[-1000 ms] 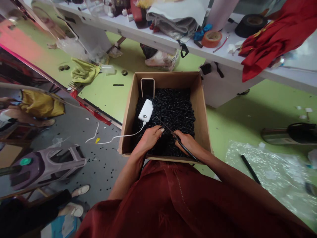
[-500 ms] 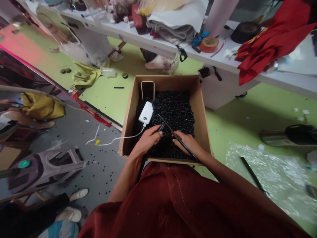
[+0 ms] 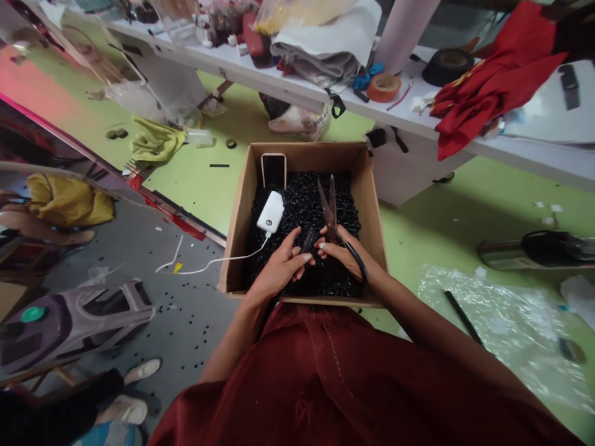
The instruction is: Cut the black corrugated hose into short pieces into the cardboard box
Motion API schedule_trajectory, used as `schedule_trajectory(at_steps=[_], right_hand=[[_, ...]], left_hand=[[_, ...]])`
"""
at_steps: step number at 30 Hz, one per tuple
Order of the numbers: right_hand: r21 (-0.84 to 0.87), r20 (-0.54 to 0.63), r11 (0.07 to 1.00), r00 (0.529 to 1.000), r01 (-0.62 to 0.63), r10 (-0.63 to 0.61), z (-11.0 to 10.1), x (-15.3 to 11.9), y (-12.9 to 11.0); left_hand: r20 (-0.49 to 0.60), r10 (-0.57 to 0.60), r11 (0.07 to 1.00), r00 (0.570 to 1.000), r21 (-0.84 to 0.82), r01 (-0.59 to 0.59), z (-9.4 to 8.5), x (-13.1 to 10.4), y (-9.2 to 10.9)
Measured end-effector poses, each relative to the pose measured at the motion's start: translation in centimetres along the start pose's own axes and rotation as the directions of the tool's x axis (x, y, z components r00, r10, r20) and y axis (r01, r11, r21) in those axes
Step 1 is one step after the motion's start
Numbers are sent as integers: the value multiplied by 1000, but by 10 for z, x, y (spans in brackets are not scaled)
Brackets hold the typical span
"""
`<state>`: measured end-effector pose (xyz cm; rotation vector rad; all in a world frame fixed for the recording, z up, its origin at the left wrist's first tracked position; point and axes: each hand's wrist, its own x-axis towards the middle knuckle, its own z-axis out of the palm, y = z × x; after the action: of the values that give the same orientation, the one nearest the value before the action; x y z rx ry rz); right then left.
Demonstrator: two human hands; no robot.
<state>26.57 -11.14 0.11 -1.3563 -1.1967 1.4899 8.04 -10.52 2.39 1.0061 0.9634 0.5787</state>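
Note:
Over a cardboard box (image 3: pixel 379 241) full of small black pieces (image 3: pixel 316 192), my left hand (image 3: pixel 284 263) pinches a ribbed black strip (image 3: pixel 309 240) between thumb and fingers. My right hand (image 3: pixel 346 251) is closed around a pair of scissors (image 3: pixel 329 207), its blades a little apart and pointing away from me; the black handle lies by the wrist. The fingertips of my right hand are close to the strip, and I cannot tell whether they touch it. A white power bank (image 3: pixel 270 212) with a cable rests on the black pieces, and a phone (image 3: pixel 274 170) leans at the back left corner.
Behind the box runs a white shelf (image 3: pixel 297 87) with orange tape (image 3: pixel 383 88), black tape (image 3: pixel 447 65) and red cloth (image 3: pixel 499 80). Clear plastic (image 3: pixel 506 334) and a metal flask (image 3: pixel 502 255) lie right. A purple-grey stool (image 3: pixel 106 316) and another person's feet (image 3: pixel 134 390) are at left.
The scissors have swung from lying slanted across the box to pointing away from me, with the blades parted. My hands have come closer together, and the ribbed strip shows more.

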Motion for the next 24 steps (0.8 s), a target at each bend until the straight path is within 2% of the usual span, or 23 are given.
schedule_trajectory(at_steps=[4, 6, 8, 13, 16, 18, 20, 22, 24], right_hand=[[24, -50, 997, 996, 70, -69, 6, 6, -6], [29, -78, 994, 991, 107, -104, 9, 10, -8], [30, -91, 991, 988, 131, -128, 11, 12, -12], [9, -77, 992, 989, 128, -127, 12, 15, -28], [-48, -62, 985, 984, 166, -169, 8, 16, -33], [-159, -44, 968, 978, 194, -203, 3, 15, -30], [-300, -4, 931, 975, 209, -221, -3, 13, -22], [-396, 10, 900, 981, 183, -195, -9, 9, -10], [-449, 29, 879, 986, 158, -162, -13, 3, 3]], left_hand=[[-51, -1, 984, 999, 175, 10, 5, 2, -5], [-63, 13, 978, 998, 207, 0, 5, 3, -6], [-34, 14, 988, 999, 156, -9, 5, 3, -5], [147, -57, 980, 988, -182, 83, 3, 3, -5], [136, -54, 971, 989, -225, 84, 1, 2, -4], [71, -10, 996, 997, -82, 16, -2, 0, 1], [-20, 82, 980, 996, 185, -77, -6, -4, 8], [-89, 187, 886, 978, 445, -129, -10, -7, 15], [-112, 254, 795, 961, 590, -141, -14, -8, 19]])
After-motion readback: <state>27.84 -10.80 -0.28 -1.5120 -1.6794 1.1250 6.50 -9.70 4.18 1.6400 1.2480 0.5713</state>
